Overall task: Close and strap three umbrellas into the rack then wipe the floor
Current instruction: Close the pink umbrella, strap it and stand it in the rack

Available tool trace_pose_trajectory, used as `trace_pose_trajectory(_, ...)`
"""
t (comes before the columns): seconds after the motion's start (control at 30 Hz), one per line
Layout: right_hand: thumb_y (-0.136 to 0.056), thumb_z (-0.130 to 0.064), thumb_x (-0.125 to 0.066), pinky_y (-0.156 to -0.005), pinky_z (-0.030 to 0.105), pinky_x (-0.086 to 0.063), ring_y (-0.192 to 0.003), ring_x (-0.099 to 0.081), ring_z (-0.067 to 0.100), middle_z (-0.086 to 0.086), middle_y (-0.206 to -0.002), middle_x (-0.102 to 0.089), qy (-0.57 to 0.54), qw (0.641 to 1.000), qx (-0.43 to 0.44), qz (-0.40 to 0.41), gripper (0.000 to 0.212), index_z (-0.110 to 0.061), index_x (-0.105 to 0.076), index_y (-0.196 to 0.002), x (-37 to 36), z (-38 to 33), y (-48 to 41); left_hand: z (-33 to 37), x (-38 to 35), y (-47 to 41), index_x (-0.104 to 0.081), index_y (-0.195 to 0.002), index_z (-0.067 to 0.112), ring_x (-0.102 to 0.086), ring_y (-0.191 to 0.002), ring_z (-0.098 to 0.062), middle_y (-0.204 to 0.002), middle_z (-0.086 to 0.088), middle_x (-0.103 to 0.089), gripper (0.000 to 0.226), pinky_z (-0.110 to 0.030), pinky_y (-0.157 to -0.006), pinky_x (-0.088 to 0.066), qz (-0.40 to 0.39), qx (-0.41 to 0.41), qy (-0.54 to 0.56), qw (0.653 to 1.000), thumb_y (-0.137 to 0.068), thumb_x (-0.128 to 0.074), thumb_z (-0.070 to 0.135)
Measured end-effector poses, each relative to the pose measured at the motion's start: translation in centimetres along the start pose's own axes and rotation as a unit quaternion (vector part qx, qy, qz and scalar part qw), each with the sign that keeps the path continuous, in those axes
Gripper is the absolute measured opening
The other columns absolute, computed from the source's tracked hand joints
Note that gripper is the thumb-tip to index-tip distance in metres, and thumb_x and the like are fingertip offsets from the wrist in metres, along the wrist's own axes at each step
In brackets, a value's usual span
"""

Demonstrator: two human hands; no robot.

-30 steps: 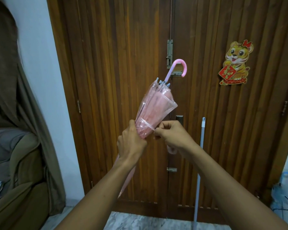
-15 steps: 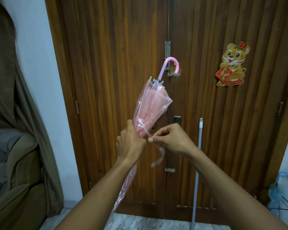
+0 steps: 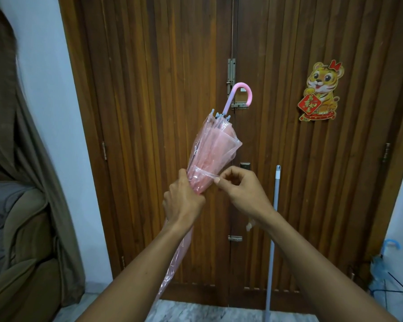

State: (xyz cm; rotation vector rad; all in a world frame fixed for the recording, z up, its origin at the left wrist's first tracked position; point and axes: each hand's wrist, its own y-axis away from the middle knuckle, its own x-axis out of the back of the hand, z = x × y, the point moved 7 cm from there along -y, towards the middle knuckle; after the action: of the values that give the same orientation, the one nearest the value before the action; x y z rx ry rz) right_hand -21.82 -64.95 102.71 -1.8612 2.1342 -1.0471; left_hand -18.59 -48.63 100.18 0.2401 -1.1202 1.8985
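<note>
Left hand [image 3: 184,202]: We find it wrapped round the folded umbrella [image 3: 211,154] at mid-length. In our judgement this keeps the gathered folds bunched for tying.
Right hand [image 3: 241,192]: Thumb and forefinger pinch the end of the clear strap [image 3: 205,175] and draw it taut toward three o'clock. The other fingers are curled.
Strap: It passes round the canopy just above the left hand. We judge it not yet fastened.
Umbrella: It is held in the air and tilted, with the hooked handle [image 3: 242,89] at one o'clock and the tip at seven o'clock. It is not in the rack.
Pole [image 3: 273,217]: It leans on the door [image 3: 149,101] at four o'clock of the hands, probably the floor wiper.
Rack [image 3: 392,290]: This wire frame sits low at four o'clock, well apart from the hands. A blue umbrella [image 3: 382,263] stands at it, and we cannot tell whether it is strapped.
</note>
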Motion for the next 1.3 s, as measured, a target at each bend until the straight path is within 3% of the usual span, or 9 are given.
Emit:
trace_pose_trajectory(0.13,-0.089,-0.036,-0.071,-0.080,0.042,-0.060,-0.078,-0.071,0.005,-0.014,-0.077,-0.073,0.081,0.996,0.017,0.041,0.022,-0.038,-0.062,-0.108,0.5,1.0,-0.2,-0.2,-0.1,0.2,-0.048,-0.117,0.019,-0.057,-0.075,-0.018,-0.094,0.003,-0.057,0.046,-0.016,-0.045,-0.022,-0.015,0.026,0.012,0.999,-0.079,-0.075,0.021)
trace_pose_trajectory(0.27,-0.086,-0.045,-0.073,-0.075,0.038,-0.063,-0.078,-0.069,-0.001,-0.025,-0.081,-0.072,0.193,0.980,0.025,0.049,0.013,-0.037,-0.077,-0.096,0.5,1.0,0.0,-0.8,-0.5,0.1,-0.048,-0.123,0.019,-0.063,-0.083,-0.020,-0.098,0.004,-0.057,0.053,-0.015,-0.047,-0.027,-0.033,0.047,0.043,0.997,-0.078,-0.076,0.023)
trace_pose_trajectory(0.5,-0.092,-0.011,-0.061,-0.065,0.035,-0.056,-0.072,-0.061,0.007,-0.006,-0.081,-0.063,0.172,0.963,0.182,0.103,0.005,-0.015,-0.063,-0.090,0.8,-2.7,0.3,-0.8,-0.6,0.5,-0.046,-0.112,0.023,-0.064,-0.082,-0.027,-0.093,0.003,-0.058,0.048,-0.028,-0.055,-0.044,-0.041,0.047,0.030,0.998,-0.073,-0.075,0.024)
trace_pose_trajectory(0.6,-0.096,-0.004,-0.048,-0.057,0.042,-0.055,-0.064,-0.062,0.015,-0.001,-0.076,-0.059,0.145,0.969,0.186,0.077,0.008,-0.011,-0.051,-0.094,0.4,-3.2,0.1,-0.8,-0.8,0.7,-0.045,-0.110,0.024,-0.068,-0.090,-0.035,-0.095,0.000,-0.063,0.050,-0.035,-0.064,-0.047,-0.046,0.038,0.021,0.998,-0.070,-0.074,0.024)
trace_pose_trajectory(0.7,-0.097,0.001,-0.046,-0.053,0.027,-0.049,-0.059,-0.059,0.011,0.004,-0.072,-0.057,0.071,0.983,0.165,0.049,0.012,-0.008,-0.051,-0.092,0.3,-3.1,0.2,-0.7,-0.6,0.7,-0.046,-0.113,0.023,-0.068,-0.090,-0.031,-0.098,0.000,-0.065,0.051,-0.031,-0.061,-0.042,-0.039,0.031,0.023,0.999,-0.072,-0.076,0.024)
trace_pose_trajectory(0.8,-0.090,-0.006,-0.055,-0.059,0.035,-0.049,-0.068,-0.059,0.021,0.006,-0.075,-0.061,0.015,0.990,0.140,-0.008,0.009,-0.012,-0.058,-0.084,-0.1,-3.0,0.5,-0.8,-0.2,0.7,-0.047,-0.114,0.022,-0.063,-0.084,-0.025,-0.092,0.005,-0.055,0.048,-0.027,-0.059,-0.035,-0.031,0.044,0.019,0.998,-0.076,-0.077,0.023)
trace_pose_trajectory(1.0,-0.086,-0.018,-0.076,-0.070,0.023,-0.058,-0.078,-0.070,0.011,-0.008,-0.080,-0.072,0.021,0.985,0.172,0.009,0.008,-0.011,-0.075,-0.085,0.5,-3.3,1.3,-1.5,-0.4,0.3,-0.049,-0.122,0.020,-0.064,-0.085,-0.023,-0.095,0.004,-0.056,0.051,-0.018,-0.049,-0.027,-0.032,0.067,0.033,0.997,-0.079,-0.078,0.025)
trace_pose_trajectory(1.13,-0.084,-0.022,-0.080,-0.077,0.024,-0.060,-0.088,-0.071,0.009,-0.012,-0.093,-0.073,0.032,0.986,0.160,0.025,0.016,-0.019,-0.074,-0.099,1.0,-3.3,0.9,-2.1,-0.8,-0.1,-0.049,-0.128,0.017,-0.068,-0.099,-0.031,-0.109,-0.005,-0.065,0.057,-0.027,-0.062,-0.042,-0.026,0.077,0.031,0.996,-0.079,-0.078,0.024)
trace_pose_trajectory(1.3,-0.083,-0.013,-0.081,-0.077,0.018,-0.058,-0.086,-0.072,0.006,-0.013,-0.088,-0.073,0.005,0.979,0.196,0.048,0.010,-0.014,-0.075,-0.091,1.8,-4.3,1.5,-2.7,-1.7,-0.7,-0.051,-0.125,0.019,-0.068,-0.096,-0.032,-0.107,-0.005,-0.065,0.052,-0.033,-0.064,-0.054,-0.043,0.083,0.053,0.994,-0.078,-0.074,0.020)
